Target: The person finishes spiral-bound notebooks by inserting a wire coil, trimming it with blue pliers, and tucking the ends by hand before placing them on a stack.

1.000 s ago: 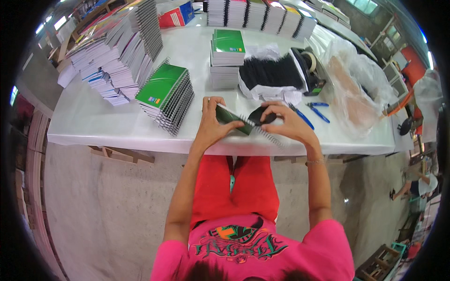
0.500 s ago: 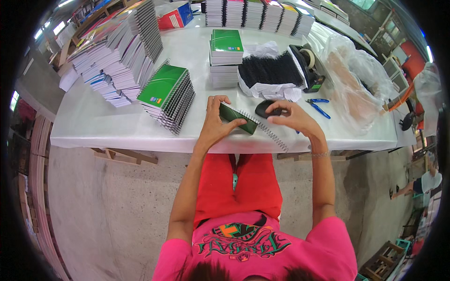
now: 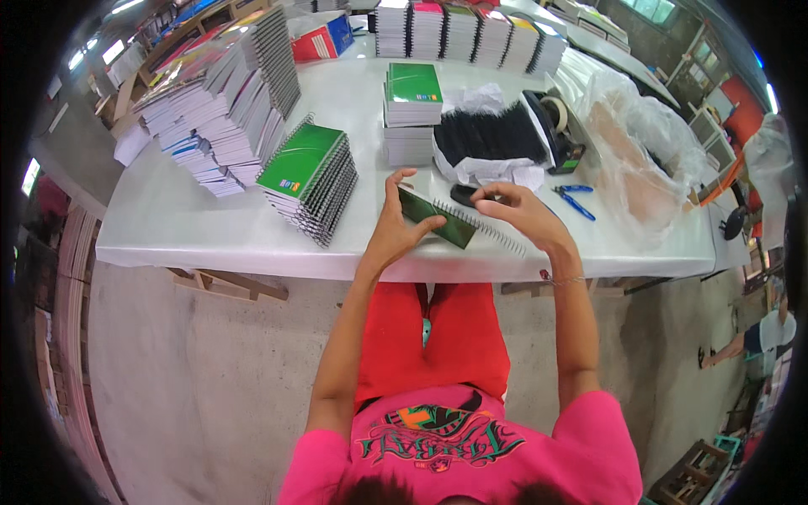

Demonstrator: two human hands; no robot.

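Left hand (image 3: 394, 229): fingers wrapped around the near left end of a green notebook (image 3: 438, 218), thumb on its cover, holding it tilted just above the front edge of the white table (image 3: 210, 227).

Right hand (image 3: 515, 212): fingertips pinched narrow on the wire spiral (image 3: 488, 231) that runs along the notebook's right edge and sticks out past its near corner.

Green notebook: held between both hands, over the table's front edge, in front of the person's red lap.

Stack of green spiral notebooks (image 3: 310, 181): on the table just left of the left hand, fanned and leaning.

Second stack (image 3: 411, 114): green-covered notebook on top, farther back, upright pile behind the hands.

Bundle of black spirals (image 3: 492, 135): lying on white wrapping, just behind the right hand.

Tape dispenser (image 3: 555, 126): dark, beside the black bundle on its right.

Blue-handled pliers (image 3: 575, 198): flat on the table, right of the right hand, apart from it.

Clear plastic bag (image 3: 640, 160): crumpled, at the table's right end.

Uncovered notebook blocks (image 3: 210, 118): large slanting piles at the far left of the table.

Row of notebook piles (image 3: 463, 29): along the far edge, with coloured covers.
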